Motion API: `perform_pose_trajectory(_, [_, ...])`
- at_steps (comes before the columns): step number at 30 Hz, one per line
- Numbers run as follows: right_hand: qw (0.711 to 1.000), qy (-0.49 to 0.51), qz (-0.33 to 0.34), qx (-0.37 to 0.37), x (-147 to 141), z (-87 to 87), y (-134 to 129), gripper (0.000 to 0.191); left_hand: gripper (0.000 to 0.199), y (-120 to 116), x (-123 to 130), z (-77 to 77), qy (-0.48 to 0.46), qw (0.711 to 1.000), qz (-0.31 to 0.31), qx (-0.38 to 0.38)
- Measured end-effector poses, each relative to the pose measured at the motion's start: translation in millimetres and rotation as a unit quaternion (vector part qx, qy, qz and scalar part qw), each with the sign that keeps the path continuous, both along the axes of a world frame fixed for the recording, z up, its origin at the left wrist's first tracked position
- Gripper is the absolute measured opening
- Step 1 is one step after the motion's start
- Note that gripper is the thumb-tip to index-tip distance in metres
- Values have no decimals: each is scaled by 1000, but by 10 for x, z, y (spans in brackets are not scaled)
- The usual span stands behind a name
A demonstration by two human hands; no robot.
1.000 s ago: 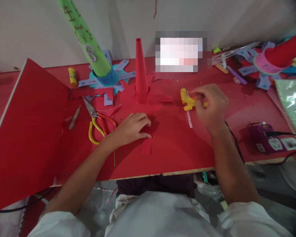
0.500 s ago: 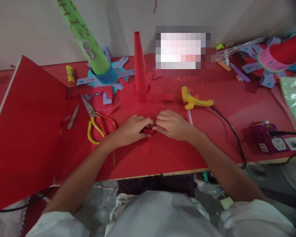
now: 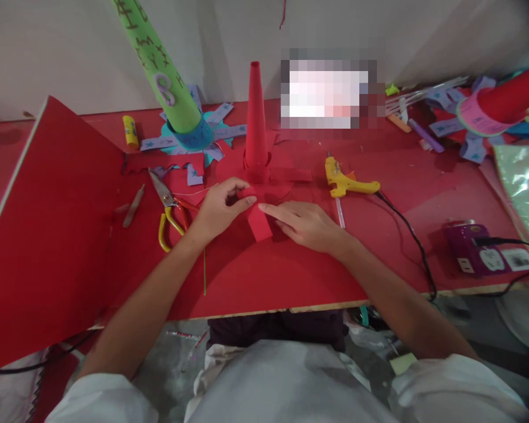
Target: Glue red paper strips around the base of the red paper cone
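A red paper strip (image 3: 260, 224) lies in front of a narrow red paper cone (image 3: 256, 126) that stands upright on a red paper base with strips spreading from it. Curled over the strip's upper end, my left hand (image 3: 220, 207) pinches it between thumb and fingers. My right hand (image 3: 306, 224) comes from the other side, its index finger stretched out to the strip near my left thumb and its other fingers partly bent. Scissors (image 3: 170, 205) with yellow and orange handles rest beside my left forearm. A yellow hot glue gun (image 3: 346, 181) lies beyond my right hand.
A green lettered tube (image 3: 161, 82) stands at the back left near a yellow glue stick (image 3: 130, 133). A red board (image 3: 48, 235) rises on the left. On the right are a purple power adapter (image 3: 471, 249), the glue gun's cord and another red tube (image 3: 518, 88).
Both hands have moved slightly away from my body, towards the cone. The hands have spread apart a little, and more of the red strip shows between them. My right index finger has straightened.
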State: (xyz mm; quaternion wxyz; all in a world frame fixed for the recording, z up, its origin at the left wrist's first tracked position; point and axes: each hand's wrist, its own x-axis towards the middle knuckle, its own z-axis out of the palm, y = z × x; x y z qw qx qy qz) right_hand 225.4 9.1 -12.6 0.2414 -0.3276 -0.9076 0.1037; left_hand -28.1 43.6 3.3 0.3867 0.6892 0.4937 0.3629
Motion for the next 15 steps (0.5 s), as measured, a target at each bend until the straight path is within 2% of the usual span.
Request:
perform_pose_trajectory(3, [999, -15, 41, 11, -30, -3, -15, 53, 30, 23, 2, -41, -31, 999, -1, -30])
perform_pose_trajectory(6, [998, -22, 54, 26, -66, 21, -28, 47, 28, 7, 34, -50, -17, 999, -4, -27])
perform_pose_trajectory(10, [999, 6, 33, 34, -90, 28, -19, 38, 26, -15, 58, -39, 1, 1000, -1, -26])
perform_pose_trajectory(15, [998, 52, -1, 36, -89, -49, 28, 36, 26, 10, 38, -75, -27, 999, 0, -45])
